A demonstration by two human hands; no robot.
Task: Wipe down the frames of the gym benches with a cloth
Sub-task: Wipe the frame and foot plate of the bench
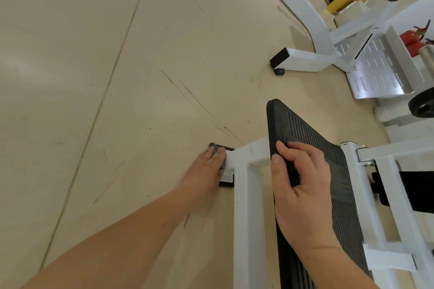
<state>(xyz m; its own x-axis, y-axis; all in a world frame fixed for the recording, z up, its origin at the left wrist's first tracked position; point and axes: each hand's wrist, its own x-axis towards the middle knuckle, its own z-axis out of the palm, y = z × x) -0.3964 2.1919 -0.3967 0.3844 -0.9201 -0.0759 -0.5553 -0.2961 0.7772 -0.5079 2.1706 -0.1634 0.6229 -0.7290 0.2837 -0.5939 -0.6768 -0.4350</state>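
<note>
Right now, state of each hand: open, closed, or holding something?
Left hand: holds the grey cloth against the end of the white frame.
Right hand: closed on the edge of the black ribbed plate.

Two bare forearms are shown, uncovered by any sleeve up to the lower edge of the view. The left forearm (131, 234) is seen at greater length than the right forearm (333, 267). The left grip (206, 168) and the right grip (303, 185) are likewise uncovered. Short, trimmed nails are seen on the right thumb and forefinger.
</note>
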